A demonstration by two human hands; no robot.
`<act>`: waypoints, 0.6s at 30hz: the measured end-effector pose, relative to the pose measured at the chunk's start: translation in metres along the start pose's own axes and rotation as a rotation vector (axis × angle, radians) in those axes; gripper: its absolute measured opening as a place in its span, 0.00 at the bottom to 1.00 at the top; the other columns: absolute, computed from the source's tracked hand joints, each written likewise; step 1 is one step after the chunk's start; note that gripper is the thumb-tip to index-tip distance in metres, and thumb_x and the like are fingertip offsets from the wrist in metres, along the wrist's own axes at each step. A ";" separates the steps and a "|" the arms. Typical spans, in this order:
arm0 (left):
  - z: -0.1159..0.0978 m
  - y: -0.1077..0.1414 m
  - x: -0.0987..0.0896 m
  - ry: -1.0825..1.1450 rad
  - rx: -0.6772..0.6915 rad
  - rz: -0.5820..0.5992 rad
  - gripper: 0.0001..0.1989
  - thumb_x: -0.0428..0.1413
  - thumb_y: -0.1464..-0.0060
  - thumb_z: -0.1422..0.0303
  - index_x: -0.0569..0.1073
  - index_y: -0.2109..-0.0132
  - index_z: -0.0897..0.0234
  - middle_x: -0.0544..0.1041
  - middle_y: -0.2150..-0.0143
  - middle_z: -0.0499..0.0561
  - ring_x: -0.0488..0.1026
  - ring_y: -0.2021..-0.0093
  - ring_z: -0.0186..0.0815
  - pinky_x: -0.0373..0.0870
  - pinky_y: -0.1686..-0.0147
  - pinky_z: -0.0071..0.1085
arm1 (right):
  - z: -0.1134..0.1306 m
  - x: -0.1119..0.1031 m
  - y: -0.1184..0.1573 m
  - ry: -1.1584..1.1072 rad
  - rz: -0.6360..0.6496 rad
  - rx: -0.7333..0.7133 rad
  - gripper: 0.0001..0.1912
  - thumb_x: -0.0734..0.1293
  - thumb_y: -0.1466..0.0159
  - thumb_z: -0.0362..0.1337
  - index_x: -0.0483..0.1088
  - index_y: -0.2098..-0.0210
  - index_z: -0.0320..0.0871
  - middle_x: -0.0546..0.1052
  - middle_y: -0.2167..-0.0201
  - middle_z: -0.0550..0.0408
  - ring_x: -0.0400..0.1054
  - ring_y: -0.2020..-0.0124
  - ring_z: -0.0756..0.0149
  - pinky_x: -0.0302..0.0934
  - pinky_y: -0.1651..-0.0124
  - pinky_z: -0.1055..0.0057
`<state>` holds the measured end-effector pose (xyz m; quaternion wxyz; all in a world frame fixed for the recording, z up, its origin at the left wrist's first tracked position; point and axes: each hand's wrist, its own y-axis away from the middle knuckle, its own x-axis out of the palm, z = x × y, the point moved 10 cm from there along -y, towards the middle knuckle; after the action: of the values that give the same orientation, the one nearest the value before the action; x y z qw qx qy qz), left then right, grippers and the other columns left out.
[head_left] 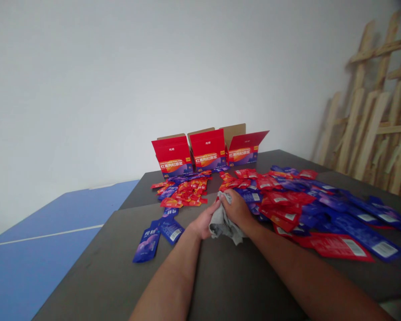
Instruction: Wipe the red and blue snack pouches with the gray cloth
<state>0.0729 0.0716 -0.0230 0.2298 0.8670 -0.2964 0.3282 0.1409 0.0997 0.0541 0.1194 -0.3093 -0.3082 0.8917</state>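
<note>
Clenched around the grey cloth (224,225), the left hand (203,220) and the right hand (235,208) met just below the centre of the head view, a bit of red showing at the cloth's top! Red and blue sachets (284,200) spread right of them, a smaller pile (187,189) lay left, and three open boxes (208,154) stood behind, at upper centre.

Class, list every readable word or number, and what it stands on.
"红黑枸杞原浆": fronts of three red-and-purple cardboard boxes.
"40": lower left of those fronts.
"纯耕": left and middle boxes' red flaps; leftmost blue plastic pouch.
Most other print: too small or blurred.
</note>
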 end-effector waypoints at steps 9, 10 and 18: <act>-0.008 0.004 -0.007 0.051 0.024 -0.057 0.21 0.50 0.42 0.59 0.72 0.49 0.70 0.79 0.61 0.58 0.76 0.58 0.44 0.70 0.55 0.38 | -0.018 -0.007 -0.004 -0.037 -0.094 0.073 0.12 0.57 0.36 0.42 0.67 0.61 0.42 0.74 0.63 0.49 0.67 0.59 0.59 0.60 0.54 0.63; -0.011 0.004 -0.008 0.069 0.041 -0.056 0.21 0.50 0.42 0.59 0.71 0.49 0.70 0.79 0.60 0.58 0.76 0.58 0.44 0.70 0.55 0.38 | -0.023 -0.008 -0.004 -0.031 -0.103 0.090 0.12 0.57 0.36 0.42 0.67 0.61 0.42 0.74 0.63 0.49 0.67 0.59 0.59 0.60 0.54 0.62; -0.065 0.016 -0.044 0.369 0.461 -0.190 0.24 0.47 0.42 0.62 0.68 0.45 0.74 0.77 0.58 0.60 0.75 0.58 0.38 0.71 0.56 0.32 | -0.019 0.013 0.007 0.178 0.108 -0.058 0.12 0.66 0.41 0.39 0.71 0.59 0.42 0.69 0.62 0.50 0.65 0.60 0.61 0.61 0.57 0.66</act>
<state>0.0076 0.1143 -0.0063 0.1066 0.8459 -0.0849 0.5157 0.1419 0.1087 0.0320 0.0888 -0.4067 -0.3048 0.8566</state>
